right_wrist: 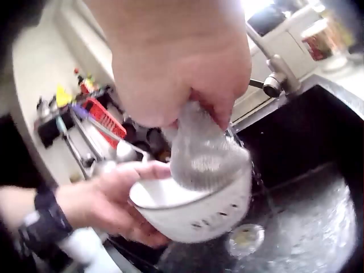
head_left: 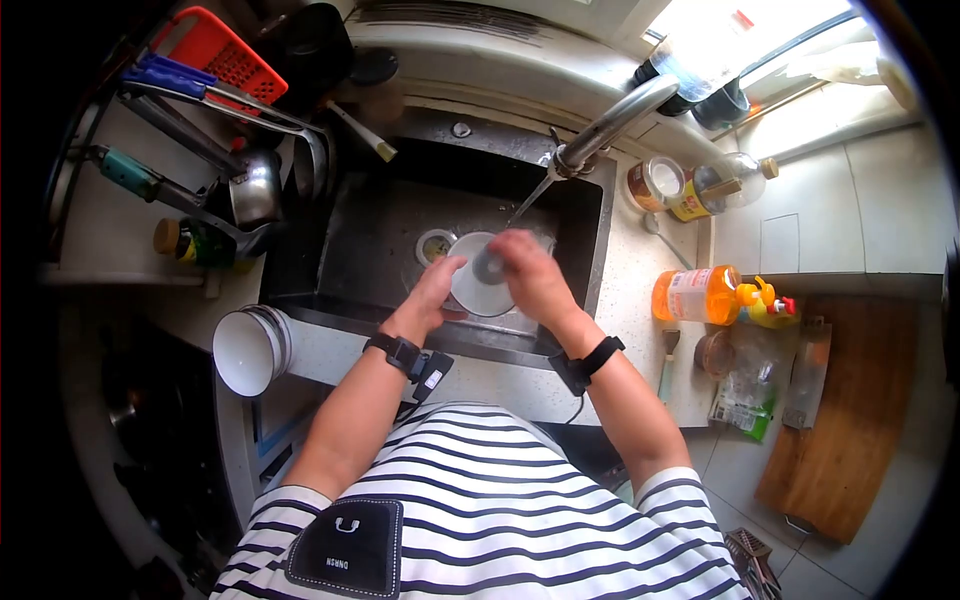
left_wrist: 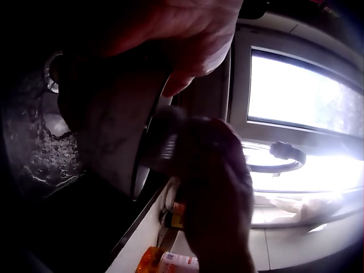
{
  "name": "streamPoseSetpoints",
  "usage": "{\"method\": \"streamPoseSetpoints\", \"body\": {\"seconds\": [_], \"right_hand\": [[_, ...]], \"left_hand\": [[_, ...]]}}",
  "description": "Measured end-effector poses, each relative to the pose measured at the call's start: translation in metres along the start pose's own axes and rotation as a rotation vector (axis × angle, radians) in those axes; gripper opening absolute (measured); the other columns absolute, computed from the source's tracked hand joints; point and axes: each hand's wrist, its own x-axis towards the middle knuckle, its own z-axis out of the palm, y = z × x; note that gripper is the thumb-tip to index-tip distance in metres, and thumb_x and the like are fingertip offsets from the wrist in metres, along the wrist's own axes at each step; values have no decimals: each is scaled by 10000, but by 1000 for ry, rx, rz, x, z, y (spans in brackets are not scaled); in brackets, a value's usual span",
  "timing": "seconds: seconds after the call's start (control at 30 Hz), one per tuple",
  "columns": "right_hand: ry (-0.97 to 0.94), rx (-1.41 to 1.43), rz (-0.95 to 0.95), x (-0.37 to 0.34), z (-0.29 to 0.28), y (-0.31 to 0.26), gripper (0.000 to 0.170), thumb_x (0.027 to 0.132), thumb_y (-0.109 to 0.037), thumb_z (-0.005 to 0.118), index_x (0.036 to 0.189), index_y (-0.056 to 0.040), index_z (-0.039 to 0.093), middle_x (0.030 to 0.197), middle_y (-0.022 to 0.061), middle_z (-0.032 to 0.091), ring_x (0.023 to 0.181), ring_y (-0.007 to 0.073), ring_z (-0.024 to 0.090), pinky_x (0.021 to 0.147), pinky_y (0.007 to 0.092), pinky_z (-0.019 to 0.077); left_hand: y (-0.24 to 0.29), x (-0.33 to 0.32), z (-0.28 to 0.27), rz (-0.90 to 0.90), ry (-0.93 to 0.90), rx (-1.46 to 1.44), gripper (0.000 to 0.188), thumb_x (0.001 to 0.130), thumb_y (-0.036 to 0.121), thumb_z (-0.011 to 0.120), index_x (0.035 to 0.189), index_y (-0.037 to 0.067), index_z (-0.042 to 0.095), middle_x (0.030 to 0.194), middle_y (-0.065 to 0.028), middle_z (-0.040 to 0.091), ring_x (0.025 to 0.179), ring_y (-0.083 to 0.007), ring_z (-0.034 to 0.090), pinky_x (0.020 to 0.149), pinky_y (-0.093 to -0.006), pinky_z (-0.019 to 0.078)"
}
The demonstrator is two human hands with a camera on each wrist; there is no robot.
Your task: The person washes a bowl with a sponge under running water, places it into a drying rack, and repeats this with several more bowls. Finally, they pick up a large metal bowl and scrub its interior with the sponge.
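Note:
Over the sink, my left hand (head_left: 431,292) grips a white bowl (head_left: 478,290) by its side, thumb at the rim. In the right wrist view the bowl (right_wrist: 196,219) is tilted and has dark lettering on its outer wall. My right hand (head_left: 533,277) pinches a grey mesh scrubbing cloth (right_wrist: 206,156), which lies against the bowl's inside and rim. Water runs from the faucet (head_left: 622,118) just behind the bowl. The left wrist view is dark, with the right hand (left_wrist: 216,182) blurred beside the bowl's rim.
Stacked white bowls (head_left: 247,352) stand on the counter left of the sink (head_left: 603,225). Orange detergent (head_left: 697,295), jars and a bottle (head_left: 722,185) line the right side. Utensils and a red basket (head_left: 222,62) are at the upper left; a wooden board (head_left: 845,410) lies far right.

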Motion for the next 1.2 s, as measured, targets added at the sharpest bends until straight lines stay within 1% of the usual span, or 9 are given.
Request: {"method": "streamPoseSetpoints", "body": {"seconds": [0.07,0.23,0.33,0.53,0.63,0.73,0.87,1.1,1.2], "right_hand": [[-455,-229,69,-15,3,1,261,822,-136,618,1081,-108,632,1244,137,564,1115,364,575,910,441,502],[-670,-603,-109,-19,17,0,405,930,-362,489,1197,-73,588,1323,208,512,1262,387,465,1070,465,370],[-791,-297,9,-18,19,4,486,911,-435,502,1253,-94,555,1299,227,511,1209,393,502,1038,468,394],[-756,-60,339,-3,19,-32,571,784,-443,663,1255,-135,568,1200,217,537,1100,401,556,975,488,424],[-922,-396,75,-10,13,-21,413,798,-307,659,1170,-129,625,1188,187,543,1131,362,544,999,480,403],[-632,-878,-314,-40,23,13,290,840,-238,580,1089,-130,682,1255,161,551,1232,301,496,1068,472,334],[-596,-847,-196,-45,31,24,310,857,-192,543,1133,-118,664,1358,127,491,1316,282,412,1124,460,263],[-660,-729,-387,-35,21,14,567,781,-177,613,1325,-62,502,1384,148,463,1328,273,394,1154,434,221],[-422,-740,-323,-37,28,14,537,759,-163,629,1269,-33,520,1309,159,526,1257,274,472,1091,420,308]], "left_hand": [[-3,2,-1,3,-12,-18,503,883,451,557,1297,176,476,1240,-91,553,1113,-306,537,843,-583,457],[-15,7,-2,46,-11,11,495,887,468,548,1285,179,489,1220,-83,575,1077,-296,562,794,-553,479],[-10,6,-1,0,10,-10,483,904,474,512,1279,170,501,1156,-81,622,1003,-272,605,757,-521,510],[-16,24,-2,-51,70,-156,458,916,422,495,1271,132,500,1131,-108,626,1004,-306,606,749,-504,523],[-12,11,-2,56,15,-50,441,917,415,497,1264,143,501,1140,-102,619,1011,-299,608,732,-490,518],[0,-6,6,36,32,191,416,912,399,504,1258,168,504,1138,-85,619,991,-282,622,722,-495,517],[0,6,-1,-12,-44,267,524,865,369,548,1345,172,469,1327,-96,501,1134,-330,542,809,-551,493],[13,-8,5,-55,-69,383,430,846,346,554,1237,169,545,1208,-67,560,1056,-271,568,771,-518,501],[20,-13,10,25,-40,422,357,845,302,545,1171,160,576,1064,-53,623,915,-222,625,702,-469,530]]}}
